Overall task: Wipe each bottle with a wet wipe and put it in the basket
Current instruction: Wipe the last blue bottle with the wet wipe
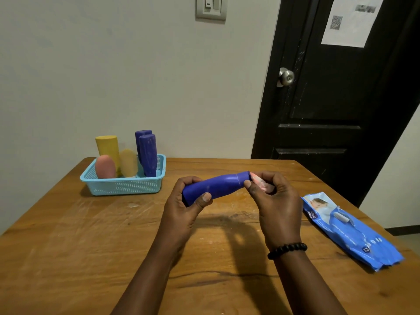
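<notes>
A blue bottle lies nearly level above the middle of the wooden table. My left hand grips its base end with fingers curled over and the thumb on the front. My right hand holds a crumpled white wet wipe against the bottle's cap end. The light blue mesh basket stands at the far left of the table. Inside it stand a yellow bottle, a pink bottle, a pale yellow bottle and two dark blue bottles.
A blue pack of wet wipes lies flat near the right edge of the wooden table. Behind the table are a pale wall and, to the right, a black door with a metal knob.
</notes>
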{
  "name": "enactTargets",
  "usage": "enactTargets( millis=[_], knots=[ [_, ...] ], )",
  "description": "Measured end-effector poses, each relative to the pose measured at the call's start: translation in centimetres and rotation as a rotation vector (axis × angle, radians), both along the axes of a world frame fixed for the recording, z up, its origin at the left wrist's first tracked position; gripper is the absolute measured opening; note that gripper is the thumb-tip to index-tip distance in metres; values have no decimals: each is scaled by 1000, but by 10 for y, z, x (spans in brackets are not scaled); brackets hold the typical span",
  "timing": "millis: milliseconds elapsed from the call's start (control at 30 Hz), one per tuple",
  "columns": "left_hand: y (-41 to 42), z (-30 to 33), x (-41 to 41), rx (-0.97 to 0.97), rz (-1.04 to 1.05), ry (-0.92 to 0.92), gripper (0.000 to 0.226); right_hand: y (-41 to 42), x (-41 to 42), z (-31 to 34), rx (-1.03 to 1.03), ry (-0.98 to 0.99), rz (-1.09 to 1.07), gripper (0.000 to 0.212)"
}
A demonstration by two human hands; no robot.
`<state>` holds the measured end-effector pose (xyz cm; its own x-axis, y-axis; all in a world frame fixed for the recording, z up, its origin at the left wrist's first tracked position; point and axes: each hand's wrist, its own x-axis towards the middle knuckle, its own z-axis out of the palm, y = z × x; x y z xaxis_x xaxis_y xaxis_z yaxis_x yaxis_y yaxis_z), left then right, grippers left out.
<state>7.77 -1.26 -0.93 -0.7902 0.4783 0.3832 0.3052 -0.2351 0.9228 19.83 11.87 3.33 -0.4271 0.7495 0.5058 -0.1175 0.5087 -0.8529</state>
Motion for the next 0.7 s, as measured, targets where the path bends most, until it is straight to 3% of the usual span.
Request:
enactTargets(
  millis=[133, 367, 500, 700],
  knots=[
    [-1, 3, -3, 60, 118, -62, 35, -10, 7, -12, -65, 0, 183, 20],
    [-18, 16, -8, 152, 315, -93, 48, -16, -5, -55, -237, -123, 276, 15],
    [-38, 33, -25, 167, 411, -25, 48, -21, -28, -67, -361, -171, 340, 14],
    [-55, 69, -75, 24, 538, 148, 45, -32, -64, -62, -422, -170, 411, 11]
  ],
)
